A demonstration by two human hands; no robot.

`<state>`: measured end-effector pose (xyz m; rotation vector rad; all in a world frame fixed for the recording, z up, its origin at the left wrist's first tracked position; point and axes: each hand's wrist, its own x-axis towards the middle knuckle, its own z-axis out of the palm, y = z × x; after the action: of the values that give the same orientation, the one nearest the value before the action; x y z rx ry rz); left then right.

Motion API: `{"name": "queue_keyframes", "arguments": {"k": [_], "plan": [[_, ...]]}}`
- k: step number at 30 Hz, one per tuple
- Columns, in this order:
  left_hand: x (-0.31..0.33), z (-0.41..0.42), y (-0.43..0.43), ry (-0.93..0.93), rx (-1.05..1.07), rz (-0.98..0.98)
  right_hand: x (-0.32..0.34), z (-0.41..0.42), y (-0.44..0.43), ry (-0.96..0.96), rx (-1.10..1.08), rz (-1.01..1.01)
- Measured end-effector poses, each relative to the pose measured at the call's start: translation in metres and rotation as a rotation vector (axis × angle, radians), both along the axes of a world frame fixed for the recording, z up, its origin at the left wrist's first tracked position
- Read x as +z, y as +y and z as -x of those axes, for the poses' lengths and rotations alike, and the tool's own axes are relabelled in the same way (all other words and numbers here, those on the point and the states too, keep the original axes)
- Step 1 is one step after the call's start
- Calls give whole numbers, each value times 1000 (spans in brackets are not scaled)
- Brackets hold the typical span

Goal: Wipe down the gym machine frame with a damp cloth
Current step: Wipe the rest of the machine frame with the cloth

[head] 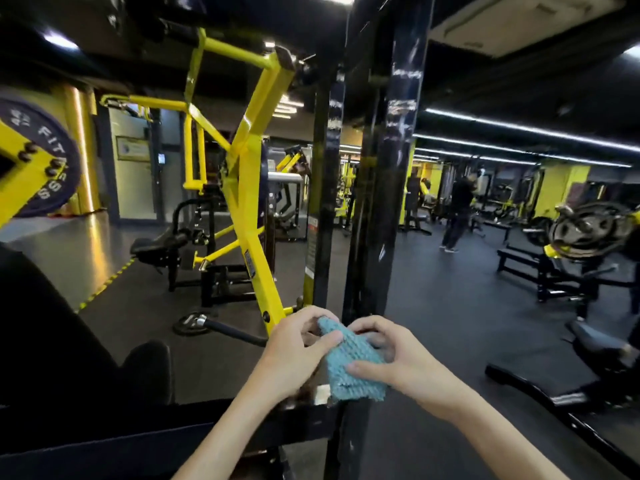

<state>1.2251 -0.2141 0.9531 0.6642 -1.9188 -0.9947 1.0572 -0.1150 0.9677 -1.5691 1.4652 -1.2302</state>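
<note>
Two bare hands are meeting on a light blue cloth point(353, 367) low in front of the black upright post point(391, 168) of the gym machine frame. The left hand point(298, 351) is gripping the cloth's upper corner, its fingers curling over the top and its thumb pressing against the near face. The right hand point(405, 362) is pinching the cloth from the other side. Its thumb is lying across the lower half, and the remaining fingers are curling round behind, partly hidden.

The cloth is folded into a thick pad with a nubby weave. Its lower edge is hanging just above a black crossbar point(304, 422) running out from the foot of the post. Whether the cloth is touching the post cannot be told.

Left of the post, a yellow machine point(249, 174) is standing on the dark floor. Further left, a round weight plate point(45, 157) with white lettering is showing. Right of the post and well beyond it, a person in dark clothes point(459, 209) is standing, blurred.
</note>
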Motion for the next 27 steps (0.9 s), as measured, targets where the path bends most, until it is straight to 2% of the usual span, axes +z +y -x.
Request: {"name": "queue_keyframes", "arguments": {"k": [7,10,12,14,18,22,24,27], "plan": [[45,64,26,160,102,-69,39,67,9,-291,116,70],[71,84,38,267,97,-166,62,84,8,-491,175,143],[87,90,44,237,137,-109,77,87,4,-656,184,152],[103,93,45,158,201,32,92,88,-3,-710,144,177],[146,88,34,-90,367,447,133,83,-13,-409,1,386],[206,75,4,-272,558,987,193,84,-21,140,-219,707],[243,68,-7,-347,643,1247,227,81,-24,346,-306,882],[301,60,-5,-530,778,1492,279,74,-32,672,-476,1102]]}}
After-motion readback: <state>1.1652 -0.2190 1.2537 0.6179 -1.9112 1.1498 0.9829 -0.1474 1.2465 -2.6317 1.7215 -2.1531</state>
